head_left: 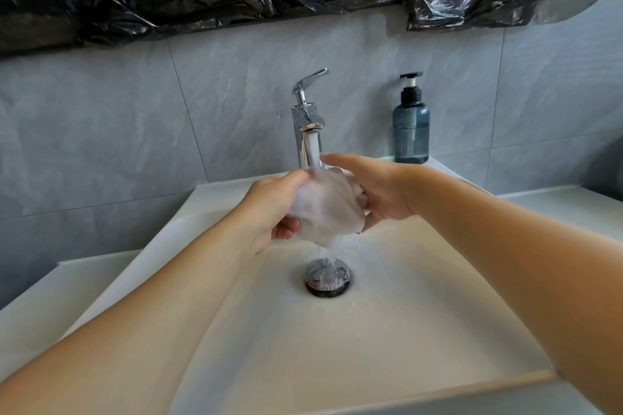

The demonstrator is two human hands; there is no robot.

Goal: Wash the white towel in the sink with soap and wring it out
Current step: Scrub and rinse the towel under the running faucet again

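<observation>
both hands, left hand (269, 204) and right hand (381, 192), curl round the bunched white towel (328, 209), holding it under the faucet (308, 121) stream, probably to soak it.

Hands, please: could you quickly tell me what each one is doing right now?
Left hand: closed, gripping the white towel under the running water.
Right hand: fingers curled round the same towel.

A white square ceramic sink (421, 280) sits on a pale worktop (573, 209); a chrome faucet (305, 121) and a blue translucent plastic pump bottle (410, 131) stand at its back rim.
</observation>
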